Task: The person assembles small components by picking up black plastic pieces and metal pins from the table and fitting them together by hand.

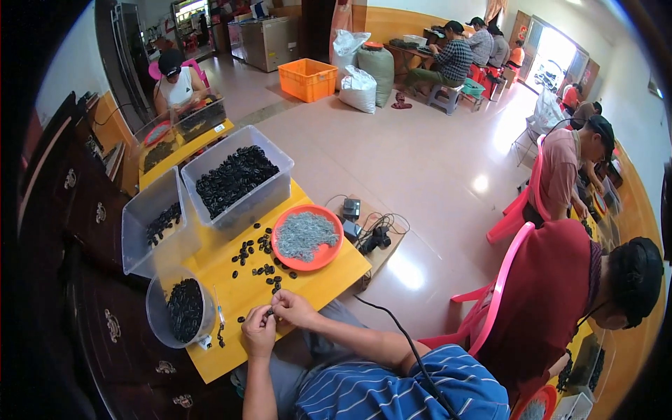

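Close together at the yellow table's near edge, my left hand [259, 334] and my right hand [294, 309] meet at the fingertips. My left fingers pinch a small black oval part [271, 312]. The right fingers are pressed together against it, and whatever they grip is too small to make out. Just beyond lie several loose black oval parts [264, 269] scattered on the yellow table [210, 360]. A round orange-red tray [330, 256] holding a heap of thin silvery metal pieces [305, 236] stands to their right.
Left on the table are a large clear bin [280, 178] heaped with black parts, a second clear bin [133, 234], and a round clear tub [157, 315]. A thin tool [220, 311] lies beside the tub. Cables and black devices [374, 238] sit right. Co-workers [553, 301] sit nearby.
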Tool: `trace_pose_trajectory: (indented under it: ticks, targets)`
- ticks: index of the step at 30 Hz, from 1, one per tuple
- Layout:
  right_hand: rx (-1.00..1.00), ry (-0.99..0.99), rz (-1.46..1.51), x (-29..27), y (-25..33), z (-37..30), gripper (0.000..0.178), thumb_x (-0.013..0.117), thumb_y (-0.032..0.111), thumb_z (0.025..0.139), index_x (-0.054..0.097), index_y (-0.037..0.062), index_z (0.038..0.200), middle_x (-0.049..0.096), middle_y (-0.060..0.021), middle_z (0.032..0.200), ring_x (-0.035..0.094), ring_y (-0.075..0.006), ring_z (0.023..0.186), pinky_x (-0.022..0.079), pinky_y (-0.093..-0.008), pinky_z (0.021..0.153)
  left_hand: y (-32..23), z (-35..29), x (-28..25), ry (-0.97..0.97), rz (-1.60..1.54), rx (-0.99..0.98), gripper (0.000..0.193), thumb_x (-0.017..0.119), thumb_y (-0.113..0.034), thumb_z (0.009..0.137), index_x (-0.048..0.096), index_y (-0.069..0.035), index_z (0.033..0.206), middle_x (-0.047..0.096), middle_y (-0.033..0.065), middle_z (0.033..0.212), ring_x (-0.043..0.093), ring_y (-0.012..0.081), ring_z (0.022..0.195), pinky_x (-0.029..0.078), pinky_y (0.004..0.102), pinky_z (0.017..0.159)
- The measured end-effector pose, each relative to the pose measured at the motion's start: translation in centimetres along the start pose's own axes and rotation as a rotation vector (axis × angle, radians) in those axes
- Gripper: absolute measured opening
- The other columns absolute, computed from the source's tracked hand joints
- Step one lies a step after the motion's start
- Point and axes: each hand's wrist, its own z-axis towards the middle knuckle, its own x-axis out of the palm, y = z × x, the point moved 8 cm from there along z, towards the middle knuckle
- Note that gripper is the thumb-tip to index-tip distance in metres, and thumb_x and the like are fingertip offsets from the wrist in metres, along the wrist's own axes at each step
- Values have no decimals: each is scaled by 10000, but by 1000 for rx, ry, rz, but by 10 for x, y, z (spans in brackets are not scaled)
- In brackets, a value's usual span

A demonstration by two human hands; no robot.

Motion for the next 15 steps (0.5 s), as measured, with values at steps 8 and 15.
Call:
trace_pose_trajectory:
  ticks: [8,15]
  targets:
    - [-37,-22,-59,4,-5,3,88,636,158,1001,567,117,1036,627,27,820,607,-63,691,535,-243,575,0,-2,-5,-28,20,60,241,688,53,810,704,-7,1043,690,118,905,648,205,689,529,315,632]
    - [-24,-109,-80,3,2,-6,77,637,148,991,587,101,1026,660,-5,840,625,-83,681,519,-237,575,4,-5,-4,-97,-3,154,190,694,29,810,711,-22,993,693,143,859,678,258,704,529,351,637]
